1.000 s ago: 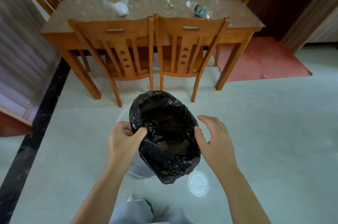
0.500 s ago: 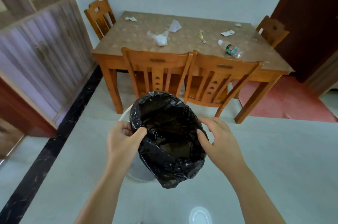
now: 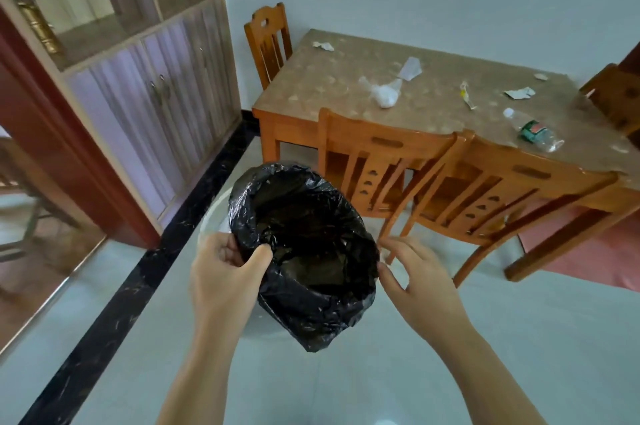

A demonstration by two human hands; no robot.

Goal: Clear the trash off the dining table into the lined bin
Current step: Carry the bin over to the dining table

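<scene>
A white bin (image 3: 216,216) lined with a black bag (image 3: 311,251) is in front of me, above the floor. My left hand (image 3: 225,272) grips the bag's near-left rim, thumb inside. My right hand (image 3: 415,275) is beside the bag's right edge, fingers loosely spread, thumb touching the plastic. On the dining table (image 3: 311,95) lie a plastic bottle (image 3: 533,131), a knotted white bag (image 3: 384,95), a clear wrapper (image 3: 410,68), a yellow wrapper (image 3: 467,97) and torn paper scraps (image 3: 519,93) (image 3: 323,46).
Two wooden chairs (image 3: 381,154) (image 3: 519,189) are tucked in on the table's near side, one chair (image 3: 266,39) at the left end, another (image 3: 616,95) at the right. A cabinet (image 3: 149,78) lines the left wall. A red mat (image 3: 588,251) lies under the table's right side.
The view has swung left and closer, so the table now sits at the right. My left hand keeps its grip on the bag; my right hand's fingers have spread slightly off the rim.
</scene>
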